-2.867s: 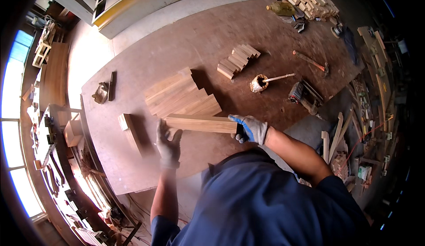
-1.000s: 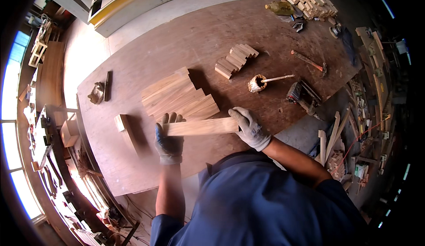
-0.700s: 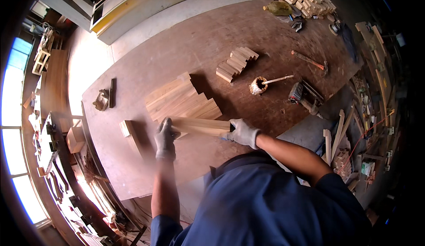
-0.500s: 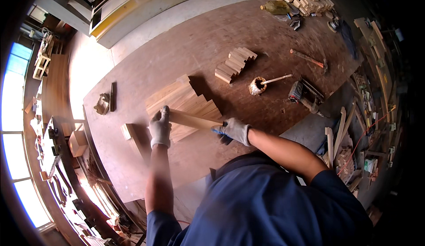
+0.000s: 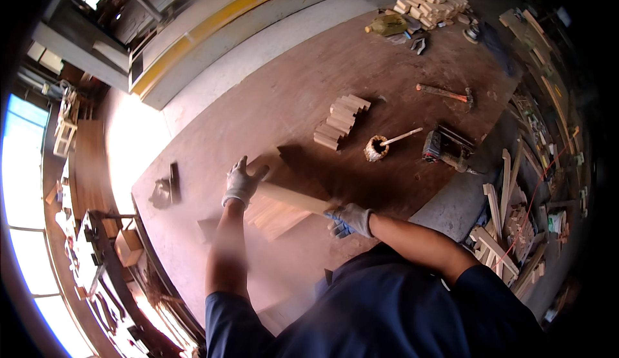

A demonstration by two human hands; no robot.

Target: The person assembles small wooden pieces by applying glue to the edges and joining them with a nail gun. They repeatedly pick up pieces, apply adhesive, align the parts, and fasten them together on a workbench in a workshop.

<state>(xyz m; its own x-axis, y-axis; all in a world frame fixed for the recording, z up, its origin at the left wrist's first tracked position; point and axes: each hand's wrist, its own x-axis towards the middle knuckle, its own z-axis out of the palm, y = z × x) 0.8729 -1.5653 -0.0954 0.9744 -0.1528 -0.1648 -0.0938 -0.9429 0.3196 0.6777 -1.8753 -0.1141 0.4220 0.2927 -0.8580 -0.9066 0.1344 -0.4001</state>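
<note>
A pale wooden board [image 5: 293, 198] lies slantwise over a stepped panel of wooden strips [image 5: 274, 221], which is partly hidden and smeared. My left hand [image 5: 242, 184], in a grey glove, is at the board's left end with its fingers spread. In a grey and blue glove, my right hand [image 5: 351, 220] grips the board's right end. Whether the board touches the strips beneath I cannot tell.
On the brown work surface [image 5: 271, 81] are a stack of short wood strips [image 5: 342, 121], a glue pot with a stick [image 5: 376, 148], a hammer [image 5: 445, 92], a nail gun [image 5: 445, 148] and a plastic bottle [image 5: 387, 25]. Wood blocks [image 5: 432, 2] are heaped behind.
My left hand has loosened from the board's left end and spread its fingers. The right hand keeps its hold. The whole view has shifted and tilted slightly.
</note>
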